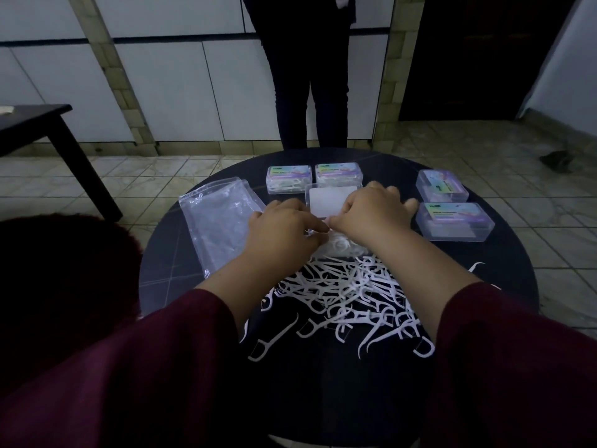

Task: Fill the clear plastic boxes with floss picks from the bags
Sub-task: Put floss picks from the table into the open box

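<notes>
An open clear plastic box (336,250) with white floss picks in it sits mid-table, its raised lid (326,202) behind my hands. My left hand (284,227) and right hand (371,215) meet over the box, fingers curled down onto the picks inside; whether either pinches a pick is hidden. A loose heap of white floss picks (349,295) spreads on the table in front of the box. Empty clear bags (223,218) lie at the left.
Two closed labelled boxes (289,177) (337,174) stand at the back and two more (441,185) (454,221) at the right of the round dark table (168,270). A person in dark trousers (310,92) stands behind the table. A dark bench (38,124) is at far left.
</notes>
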